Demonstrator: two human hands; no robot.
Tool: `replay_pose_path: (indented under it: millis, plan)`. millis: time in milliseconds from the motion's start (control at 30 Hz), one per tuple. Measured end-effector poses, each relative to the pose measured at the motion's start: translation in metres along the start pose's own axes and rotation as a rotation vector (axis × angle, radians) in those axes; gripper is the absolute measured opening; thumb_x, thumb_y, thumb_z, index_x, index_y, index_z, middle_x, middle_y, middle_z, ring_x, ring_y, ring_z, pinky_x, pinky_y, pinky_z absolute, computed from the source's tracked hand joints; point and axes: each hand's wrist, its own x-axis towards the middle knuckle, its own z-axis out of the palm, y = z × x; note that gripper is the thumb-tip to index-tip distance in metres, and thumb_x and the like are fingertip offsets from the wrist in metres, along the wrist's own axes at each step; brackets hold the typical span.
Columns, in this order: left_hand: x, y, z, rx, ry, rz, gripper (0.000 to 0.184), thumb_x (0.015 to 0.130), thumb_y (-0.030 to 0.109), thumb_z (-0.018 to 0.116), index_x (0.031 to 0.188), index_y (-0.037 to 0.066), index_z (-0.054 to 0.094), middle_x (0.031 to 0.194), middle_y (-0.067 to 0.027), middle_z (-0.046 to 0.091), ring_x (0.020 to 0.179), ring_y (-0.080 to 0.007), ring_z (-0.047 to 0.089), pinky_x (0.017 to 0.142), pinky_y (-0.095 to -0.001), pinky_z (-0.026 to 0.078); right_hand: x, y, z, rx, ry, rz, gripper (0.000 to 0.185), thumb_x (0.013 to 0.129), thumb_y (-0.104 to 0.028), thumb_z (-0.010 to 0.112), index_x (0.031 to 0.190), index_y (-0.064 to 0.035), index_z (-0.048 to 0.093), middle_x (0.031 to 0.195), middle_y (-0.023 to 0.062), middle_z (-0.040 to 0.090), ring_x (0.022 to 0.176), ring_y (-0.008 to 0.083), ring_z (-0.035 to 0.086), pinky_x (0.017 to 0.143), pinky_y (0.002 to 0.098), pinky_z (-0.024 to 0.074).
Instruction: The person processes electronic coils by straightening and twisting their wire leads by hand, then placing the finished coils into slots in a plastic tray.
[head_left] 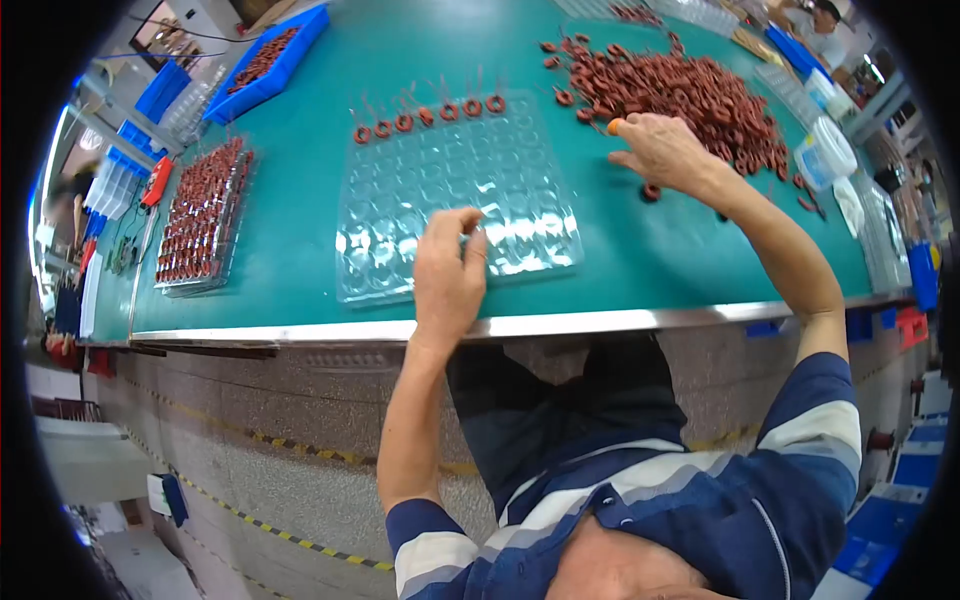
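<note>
Right hand (662, 148): thumb, index spread; pile (690, 95) just beyond fingertips. Left hand (447, 275): over tray (385, 200), tips close, can't tell if pinching. Seated rings (426, 117) ahead of left grip. Best pinch ring body, leads (480, 80) clear.

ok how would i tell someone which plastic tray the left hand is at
On the green table, find the big heap of red-brown rings by the right hand. To its left, partly hidden by the left hand, lies a flat clear tray. Only its far row holds rings, while the packed tray further left is full of them.
</note>
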Motion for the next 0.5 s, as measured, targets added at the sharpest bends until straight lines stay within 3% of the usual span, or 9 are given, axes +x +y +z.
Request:
replay_pose_path:
  millis: [133,233,333,400,500]
  plan:
    - [0.0,0.005,-0.001,-0.018,-0.001,-0.034,0.013,0.09,0.006,0.058,0.1,-0.001,0.062,0.095,-0.0133,0.064,0.089,-0.0235,0.063,0.079,-0.0327,0.049,-0.043,0.002,0.001,-0.016,-0.29,0.087,0.035,0.087,-0.029,0.064,0.103,0.0004,0.057,0.088,0.0173,0.065,0.088,0.0337,0.065,0.072,0.0447,0.0531]
    - [0.002,0.005,0.004,0.07,0.067,0.052,0.014,0.088,0.003,0.056,0.101,0.0,0.06,0.092,-0.0148,0.06,0.085,-0.029,0.06,0.075,-0.0381,0.048,-0.07,0.014,0.027,0.154,0.049,-0.071,0.032,0.089,-0.026,0.063,0.105,-0.0001,0.056,0.091,0.0169,0.061,0.081,0.0345,0.063,0.071,0.0439,0.0521]
    - [-0.005,0.027,0.017,0.019,0.166,0.001,0.015,0.088,0.004,0.055,0.102,0.0,0.061,0.092,-0.0135,0.061,0.084,-0.0261,0.061,0.073,-0.037,0.048,-0.084,0.007,0.021,0.308,0.286,-0.123,0.033,0.087,-0.022,0.066,0.11,-0.0009,0.057,0.091,0.0152,0.059,0.075,0.0327,0.062,0.068,0.0416,0.0519]
    - [-0.01,0.057,0.031,-0.263,0.021,-0.197,0.023,0.096,0.013,0.053,0.114,-0.001,0.055,0.097,-0.0102,0.063,0.078,-0.0159,0.065,0.071,-0.0276,0.05,-0.097,-0.021,-0.003,0.456,0.349,-0.115,0.036,0.085,-0.02,0.068,0.113,-0.0012,0.057,0.09,0.0146,0.059,0.074,0.0314,0.062,0.067,0.0396,0.0522]
    - [-0.014,0.087,0.057,-0.619,-0.303,-0.232,0.039,0.103,0.029,0.044,0.126,-0.002,0.042,0.095,-0.0134,0.062,0.074,-0.0154,0.065,0.065,-0.0275,0.051,-0.104,-0.055,-0.017,0.499,0.424,-0.227,0.042,0.082,-0.02,0.072,0.116,-0.0005,0.056,0.09,0.0136,0.06,0.072,0.0299,0.062,0.064,0.0361,0.0528]
